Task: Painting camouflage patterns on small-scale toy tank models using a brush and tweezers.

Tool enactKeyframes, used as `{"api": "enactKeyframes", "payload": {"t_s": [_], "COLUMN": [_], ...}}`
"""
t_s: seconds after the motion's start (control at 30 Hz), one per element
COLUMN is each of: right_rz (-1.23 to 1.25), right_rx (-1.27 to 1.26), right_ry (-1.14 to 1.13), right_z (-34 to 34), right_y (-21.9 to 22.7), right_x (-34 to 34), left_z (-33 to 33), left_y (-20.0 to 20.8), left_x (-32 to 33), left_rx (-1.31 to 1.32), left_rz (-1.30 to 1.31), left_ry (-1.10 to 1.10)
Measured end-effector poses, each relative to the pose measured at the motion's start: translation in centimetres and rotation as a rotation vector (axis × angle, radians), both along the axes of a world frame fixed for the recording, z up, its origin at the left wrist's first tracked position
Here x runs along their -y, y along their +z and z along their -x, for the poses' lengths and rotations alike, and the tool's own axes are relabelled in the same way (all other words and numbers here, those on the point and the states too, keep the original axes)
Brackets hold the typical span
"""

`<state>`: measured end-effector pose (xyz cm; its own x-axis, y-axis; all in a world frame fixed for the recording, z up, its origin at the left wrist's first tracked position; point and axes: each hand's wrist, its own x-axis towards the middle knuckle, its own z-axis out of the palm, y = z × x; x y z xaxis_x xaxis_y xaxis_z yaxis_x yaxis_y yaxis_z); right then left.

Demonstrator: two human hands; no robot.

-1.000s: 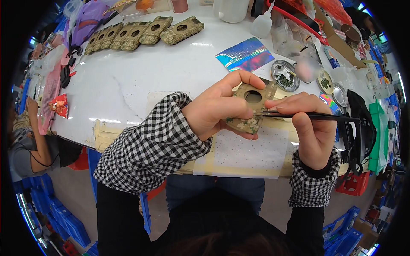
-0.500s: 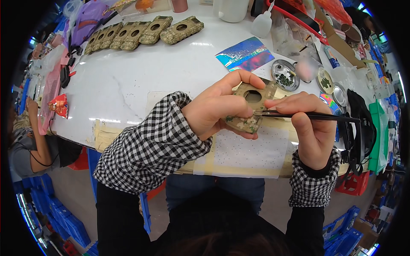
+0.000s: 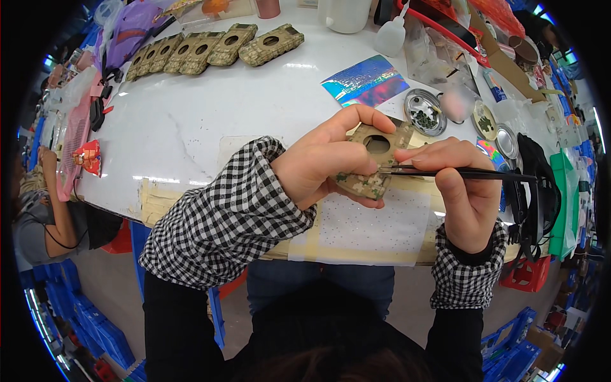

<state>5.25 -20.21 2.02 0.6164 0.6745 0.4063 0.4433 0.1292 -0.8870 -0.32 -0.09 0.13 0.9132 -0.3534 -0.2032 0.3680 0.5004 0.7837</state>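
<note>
My left hand (image 3: pixel 328 156) is closed around a camouflage-patterned model tank hull (image 3: pixel 361 183), thumb on top and fingers along its far edge and underneath. A round hole opens in the hull's upper face. In my right hand (image 3: pixel 468 197) is a pair of black tweezers (image 3: pixel 480 174), gripped between thumb and fingers. Their tips touch or nearly touch the hull beside my left thumb; whether they pinch anything is too small to tell. My right fingertips rest close to the hull's right edge.
Several similar camouflage hulls (image 3: pixel 228 48) stand in a row at the back left. To the right are a metal dish (image 3: pixel 416 93) of small dark green parts and a shiny holographic sheet (image 3: pixel 366 79). A speckled white paper (image 3: pixel 375 239) lies under my hands. Another person's arm (image 3: pixel 56 219) shows far left.
</note>
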Motion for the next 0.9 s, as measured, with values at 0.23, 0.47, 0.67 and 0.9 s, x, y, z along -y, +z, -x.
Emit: {"api": "enactKeyframes", "payload": {"t_s": [0.23, 0.47, 0.67, 0.9], "right_rz": [0.000, 0.008, 0.003, 0.004], "right_rx": [-0.024, -0.011, -0.020, -0.010], "right_ry": [-0.009, -0.008, -0.003, -0.004], "right_z": [0.10, 0.10, 0.17, 0.07], "right_y": [-0.04, -0.02, 0.04, -0.03], "right_x": [0.03, 0.02, -0.02, -0.04], "left_z": [0.00, 0.01, -0.04, 0.01], "left_y": [0.10, -0.03, 0.05, 0.13], "left_x": [0.06, 0.01, 0.03, 0.10], "left_rx": [-0.011, -0.006, -0.012, -0.018], "left_rz": [-0.017, -0.021, -0.027, -0.030], "left_ry": [0.006, -0.002, -0.001, 0.003]}}
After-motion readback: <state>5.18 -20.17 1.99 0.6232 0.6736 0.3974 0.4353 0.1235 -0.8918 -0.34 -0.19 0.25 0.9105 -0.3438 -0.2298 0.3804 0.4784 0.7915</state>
